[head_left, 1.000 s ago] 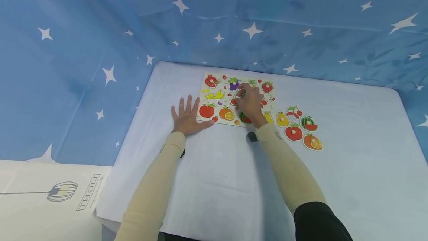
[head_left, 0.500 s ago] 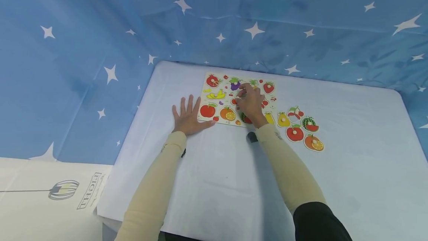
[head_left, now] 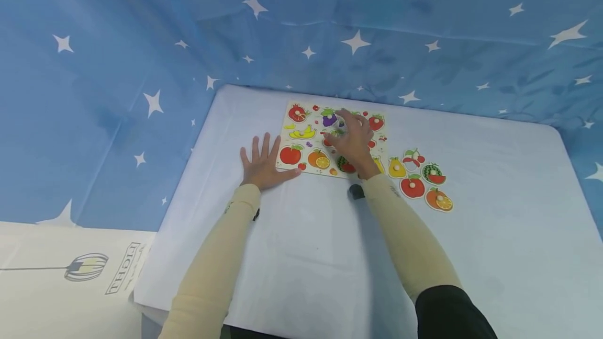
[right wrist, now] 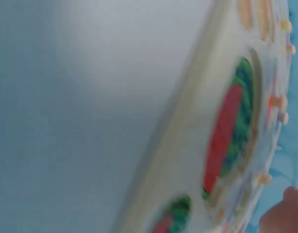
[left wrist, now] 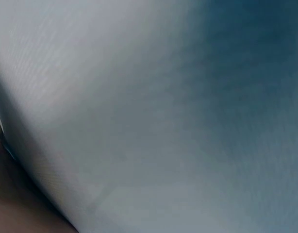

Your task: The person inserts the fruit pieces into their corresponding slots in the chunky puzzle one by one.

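A fruit puzzle board [head_left: 301, 119] lies on the white table in the head view, bearing pictures and knobbed pieces. My left hand [head_left: 261, 171] lies flat with fingers spread at its left side, the thumb along the front left corner. Over the board's right half is my right hand [head_left: 352, 143], thumb and fingers parted, with nothing seen between them; it hides part of the board. Beside its thumb a red and green piece [head_left: 328, 141] shows partly. In the right wrist view, a watermelon picture [right wrist: 229, 126] and a fingertip [right wrist: 285, 213] appear.
Right of the board lie loose knobbed pieces: a pear [head_left: 397, 168], cherries [head_left: 413, 158], a watermelon [head_left: 433, 173], an apple [head_left: 412, 186] and an orange [head_left: 439, 200]. A starry blue cloth [head_left: 292, 25] hangs behind the table [head_left: 301, 255].
The fingers of my right hand have parted and lifted slightly from the middle of the board, where they were bunched together. My left hand has stayed in place.
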The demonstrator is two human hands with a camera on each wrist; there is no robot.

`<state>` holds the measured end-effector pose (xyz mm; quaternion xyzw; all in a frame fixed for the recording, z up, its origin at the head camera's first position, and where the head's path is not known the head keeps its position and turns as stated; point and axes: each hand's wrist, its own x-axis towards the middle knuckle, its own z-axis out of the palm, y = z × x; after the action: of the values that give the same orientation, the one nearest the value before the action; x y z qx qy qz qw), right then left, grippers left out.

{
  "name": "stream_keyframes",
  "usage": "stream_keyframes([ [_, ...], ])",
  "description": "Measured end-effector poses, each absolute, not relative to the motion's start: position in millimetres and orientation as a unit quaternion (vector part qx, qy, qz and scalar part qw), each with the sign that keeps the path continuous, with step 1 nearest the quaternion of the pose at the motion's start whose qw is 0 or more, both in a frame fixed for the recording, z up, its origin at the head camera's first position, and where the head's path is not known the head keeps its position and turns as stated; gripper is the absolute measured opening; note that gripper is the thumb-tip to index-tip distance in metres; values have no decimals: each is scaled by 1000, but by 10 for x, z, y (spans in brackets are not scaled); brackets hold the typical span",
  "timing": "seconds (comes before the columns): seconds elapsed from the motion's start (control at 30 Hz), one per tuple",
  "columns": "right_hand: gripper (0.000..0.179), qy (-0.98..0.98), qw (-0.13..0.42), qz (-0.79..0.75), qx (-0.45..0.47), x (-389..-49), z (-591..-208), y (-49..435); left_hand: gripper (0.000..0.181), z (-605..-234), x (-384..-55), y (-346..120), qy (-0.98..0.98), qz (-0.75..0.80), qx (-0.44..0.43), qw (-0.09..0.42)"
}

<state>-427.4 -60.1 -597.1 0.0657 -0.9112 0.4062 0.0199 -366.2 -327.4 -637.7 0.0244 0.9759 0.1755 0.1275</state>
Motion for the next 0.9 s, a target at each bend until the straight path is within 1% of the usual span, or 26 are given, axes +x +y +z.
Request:
stream_keyframes([
  [0.13,92,-910,17,401,100,-4293,-5871,-421,125,-6394,-3687,-3199,974,184,32,126],
  [0.2,98,-909,11,402,108,-4291,-5830,-335,125,-6426,-3697,-3186,973,191,38,122],
  [0.3,102,-905,0,410,111,-4269,-5771,-258,126,-6438,-3689,-3210,973,195,41,118],
  [0.47,103,-899,-23,426,102,-4224,-5713,-187,124,-6313,-3625,-3287,974,178,29,139],
  [0.63,101,-897,-18,431,96,-4175,-5687,27,122,-6182,-3586,-3253,969,187,29,156],
  [0.77,98,-899,-17,429,90,-4114,-5661,222,123,-6193,-3595,-3230,971,183,30,154],
  [0.9,97,-902,-30,426,68,-4056,-5665,398,123,-6233,-3606,-3233,972,181,30,149],
])
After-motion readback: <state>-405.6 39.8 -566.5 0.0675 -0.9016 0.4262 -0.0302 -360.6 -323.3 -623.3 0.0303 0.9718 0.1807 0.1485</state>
